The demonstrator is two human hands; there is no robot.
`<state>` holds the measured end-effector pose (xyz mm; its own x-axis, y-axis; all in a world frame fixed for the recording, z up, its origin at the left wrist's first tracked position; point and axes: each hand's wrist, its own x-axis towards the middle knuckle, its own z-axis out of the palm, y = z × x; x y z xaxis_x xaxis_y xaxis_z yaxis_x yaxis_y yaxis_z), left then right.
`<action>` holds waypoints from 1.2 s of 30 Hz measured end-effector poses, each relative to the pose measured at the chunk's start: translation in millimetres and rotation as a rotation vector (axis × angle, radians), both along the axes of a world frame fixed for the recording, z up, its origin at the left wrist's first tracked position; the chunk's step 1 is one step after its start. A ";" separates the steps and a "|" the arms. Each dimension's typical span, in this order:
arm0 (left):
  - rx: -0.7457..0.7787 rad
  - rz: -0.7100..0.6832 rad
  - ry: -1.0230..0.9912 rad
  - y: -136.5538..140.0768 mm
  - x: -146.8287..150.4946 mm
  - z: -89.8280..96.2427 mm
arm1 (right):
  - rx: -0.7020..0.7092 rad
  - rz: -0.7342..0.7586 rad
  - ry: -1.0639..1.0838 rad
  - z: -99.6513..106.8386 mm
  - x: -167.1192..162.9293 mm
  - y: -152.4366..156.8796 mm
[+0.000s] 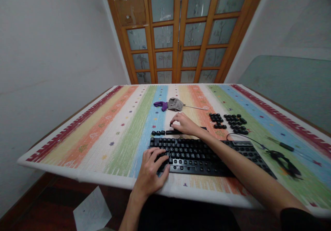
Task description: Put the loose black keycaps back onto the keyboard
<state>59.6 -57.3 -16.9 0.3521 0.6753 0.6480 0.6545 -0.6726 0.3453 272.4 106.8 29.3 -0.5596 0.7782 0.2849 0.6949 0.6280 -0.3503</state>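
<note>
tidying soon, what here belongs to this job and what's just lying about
Apparently in the job: black plastic keyboard, loose black plastic keycaps.

Untouched, probably lying about: crumpled grey cloth, bunched purple cloth, thin black-handled tool, white paper sheet.

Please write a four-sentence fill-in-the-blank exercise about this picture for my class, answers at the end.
1. The bare left hand touches the keyboard's ____ end; this keyboard is black plastic.
2. The bare right hand is beyond the keyboard's ____ (near/far) edge.
3. The crumpled grey cloth lies beside a ____-coloured cloth.
4. The bundled black cable lies to the keyboard's ____.

Missing words: left; far; purple; right.
</note>
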 end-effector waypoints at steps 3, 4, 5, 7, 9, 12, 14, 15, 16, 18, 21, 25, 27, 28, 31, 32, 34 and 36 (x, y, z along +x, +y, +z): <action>0.010 0.000 0.004 0.3 0.2 -0.5 | 0.011 0.066 0.086 8.7 4.1 -28.6; 0.010 0.001 0.006 0.4 0.2 -0.9 | 0.022 0.098 0.106 10.4 5.6 -40.6; 0.011 0.000 0.008 0.6 0.2 -1.3 | 0.028 0.131 0.124 11.2 7.0 -53.2; 0.015 0.001 0.012 1.0 0.3 -1.8 | 0.034 0.172 0.159 9.9 9.7 -77.8; 0.022 -0.001 0.018 1.4 0.8 -1.6 | 0.042 0.196 0.180 4.6 11.8 -98.7; 0.036 -0.004 0.022 1.9 1.9 -1.0 | 0.082 0.247 0.199 -8.3 13.7 -118.3; 0.045 -0.003 0.020 2.3 2.4 -1.1 | 0.130 0.279 0.210 -16.8 13.8 -124.3; 0.046 -0.003 0.021 2.4 2.6 -1.4 | 0.157 0.288 0.213 -20.2 13.5 -125.8; 0.047 -0.003 0.021 2.5 2.8 -1.8 | 0.181 0.291 0.214 -22.9 13.0 -126.9; 0.048 -0.003 0.021 2.7 2.8 -2.5 | 0.215 0.290 0.208 -26.1 11.5 -128.2; 0.048 0.000 0.022 2.4 3.0 -2.8 | 0.249 0.273 0.178 -28.2 9.1 -130.3; 0.051 0.001 0.017 2.2 3.9 -1.2 | 0.291 0.254 0.137 -31.9 7.8 -133.2; 0.055 0.003 0.010 2.5 4.4 -0.1 | 0.307 0.255 0.123 -33.5 7.9 -134.2; 0.057 0.004 0.007 2.7 4.5 0.4 | 0.313 0.256 0.117 -34.0 7.9 -134.7; 0.057 0.000 0.003 3.2 4.6 1.1 | 0.314 0.235 0.111 -33.4 7.9 -136.3; 0.053 -0.004 0.000 3.2 4.9 1.1 | 0.311 0.230 0.115 -32.8 7.7 -136.9; 0.043 -0.013 -0.009 3.2 6.5 0.8 | 0.302 0.232 0.125 -31.5 7.4 -138.2; 0.033 -0.020 -0.018 3.1 9.6 0.5 | 0.288 0.242 0.134 -30.7 7.2 -139.3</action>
<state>69.1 -54.2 -16.4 0.3536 0.6466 0.6760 0.6350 -0.6965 0.3341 279.6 -32.5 -1.4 -0.6599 0.5057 0.5557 0.4747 0.8539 -0.2133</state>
